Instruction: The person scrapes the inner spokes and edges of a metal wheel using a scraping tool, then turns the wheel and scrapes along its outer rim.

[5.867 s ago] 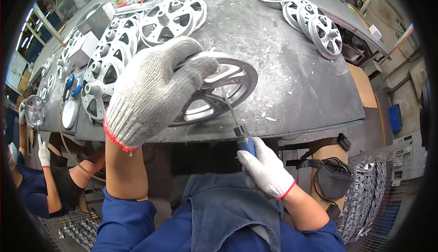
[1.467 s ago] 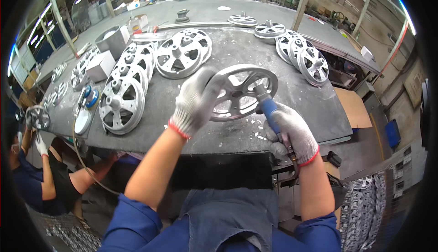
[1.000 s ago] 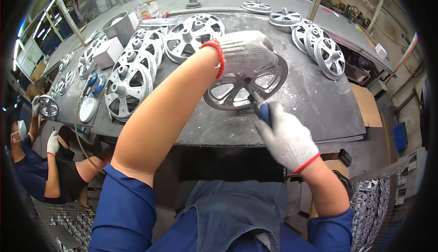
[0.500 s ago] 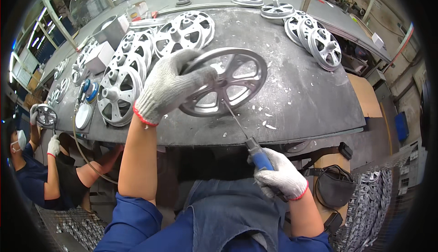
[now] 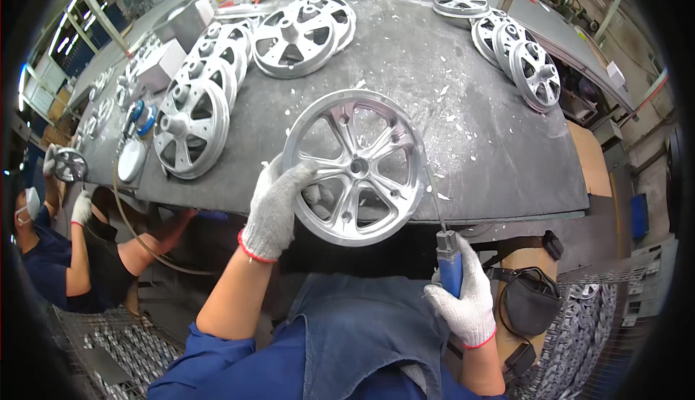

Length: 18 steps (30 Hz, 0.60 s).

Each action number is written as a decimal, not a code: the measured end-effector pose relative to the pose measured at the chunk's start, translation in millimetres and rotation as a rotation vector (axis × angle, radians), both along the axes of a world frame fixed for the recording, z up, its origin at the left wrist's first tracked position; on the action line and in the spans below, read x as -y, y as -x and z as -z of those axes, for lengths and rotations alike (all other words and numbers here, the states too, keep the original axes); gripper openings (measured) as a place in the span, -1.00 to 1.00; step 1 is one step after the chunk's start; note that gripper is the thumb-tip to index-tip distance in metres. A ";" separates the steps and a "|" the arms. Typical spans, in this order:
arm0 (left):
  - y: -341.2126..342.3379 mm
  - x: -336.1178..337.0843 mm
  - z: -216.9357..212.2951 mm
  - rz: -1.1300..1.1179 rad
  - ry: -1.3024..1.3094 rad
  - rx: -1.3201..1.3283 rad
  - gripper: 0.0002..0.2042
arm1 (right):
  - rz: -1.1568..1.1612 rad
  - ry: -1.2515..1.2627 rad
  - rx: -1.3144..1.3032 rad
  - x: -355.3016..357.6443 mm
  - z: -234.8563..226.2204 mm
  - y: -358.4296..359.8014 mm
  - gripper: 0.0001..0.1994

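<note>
A grey metal spoked wheel (image 5: pixel 360 157) is held up at the table's near edge, its face turned toward me. My left hand (image 5: pixel 271 208), in a white knit glove with a red cuff, grips its left rim; some fingers show behind, through the spoke gaps. In my right hand (image 5: pixel 467 300), gloved alike, is a blue-bodied power file (image 5: pixel 449 268). The thin rod of the file points up beside the wheel's right rim. Whether the rod touches the rim I cannot tell.
Several wheels (image 5: pixel 190 128) lean in a row at the left, with more (image 5: pixel 536 78) at the far right. Pale chips lie on the dark table (image 5: pixel 499 154). A blue sander (image 5: pixel 145 119) and hose are at the left. A co-worker (image 5: pixel 61 255) sits there holding another wheel.
The wheel has come nearer to me and turned from a tilt to face me. The file's rod has gone from among the spokes to outside the right rim, now pointing more upright.
</note>
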<state>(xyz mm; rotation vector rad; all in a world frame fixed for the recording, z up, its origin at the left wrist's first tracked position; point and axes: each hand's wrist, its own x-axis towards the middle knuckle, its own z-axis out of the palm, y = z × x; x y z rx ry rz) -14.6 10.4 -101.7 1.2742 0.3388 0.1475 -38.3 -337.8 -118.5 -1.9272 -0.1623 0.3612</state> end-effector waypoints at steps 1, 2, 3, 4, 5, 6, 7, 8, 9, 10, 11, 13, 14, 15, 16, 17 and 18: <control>-4.1 0.6 0.7 -0.003 0.020 -0.007 -0.68 | -0.003 0.020 -0.007 2.0 -1.9 0.1 0.04; -12.4 -2.5 -2.1 -0.029 -0.035 0.042 -0.68 | 0.006 -0.010 -0.025 2.3 -5.4 -2.0 0.07; -22.9 -5.9 -3.7 -0.046 -0.088 0.090 -0.66 | 0.024 -0.037 -0.044 2.7 -7.7 -3.6 0.10; -32.5 -8.4 -11.9 0.041 0.007 0.083 -0.67 | 0.022 -0.021 -0.048 3.8 -10.7 -7.9 0.10; -40.1 -10.1 -21.7 0.132 0.099 0.073 -0.66 | -0.052 0.082 0.076 4.5 -13.8 -13.0 0.00; -42.0 -14.3 -28.2 0.145 0.100 0.040 -0.67 | -0.132 0.179 0.206 2.9 -18.2 -19.6 -0.09; -46.2 -19.7 0.7 -0.012 -0.133 0.189 -0.65 | -0.212 0.274 0.335 1.1 -22.3 -25.1 -0.18; -49.4 -22.8 6.2 0.092 -0.277 0.392 -0.64 | -0.211 0.252 0.247 -3.9 -32.1 -28.0 -0.32; -51.4 -24.8 8.3 0.198 -0.421 0.596 -0.63 | -0.203 0.255 0.242 -3.7 -37.3 -29.4 -0.32; -47.4 -27.0 7.0 0.206 -0.417 0.593 -0.63 | -0.243 0.334 0.204 -2.7 -40.6 -30.7 -0.33; -38.3 -22.5 -6.3 0.191 -0.278 0.381 -0.58 | -0.278 0.417 0.162 0.5 -42.5 -30.0 -0.34; -22.2 -5.8 -25.5 0.186 -0.144 0.163 -0.53 | -0.269 0.424 0.160 6.8 -32.9 -23.6 -0.32; -16.8 7.8 -31.4 0.104 -0.198 0.206 -0.47 | -0.283 0.352 0.112 6.1 -32.4 -17.9 -0.30; -12.7 16.8 -32.9 0.021 -0.250 0.249 -0.41 | -0.295 0.280 0.065 7.3 -31.4 -12.2 -0.28; -9.3 16.4 -30.0 0.063 -0.392 0.347 -0.74 | -0.331 0.287 0.142 12.9 -19.9 -5.9 -0.23; -4.8 19.2 -29.5 0.061 -0.401 0.341 -0.74 | -0.209 0.118 -0.349 1.9 -40.6 -4.8 -0.20; -3.1 22.4 -29.6 0.054 -0.412 0.352 -0.72 | -0.181 0.030 -0.446 2.7 -42.3 -10.4 -0.19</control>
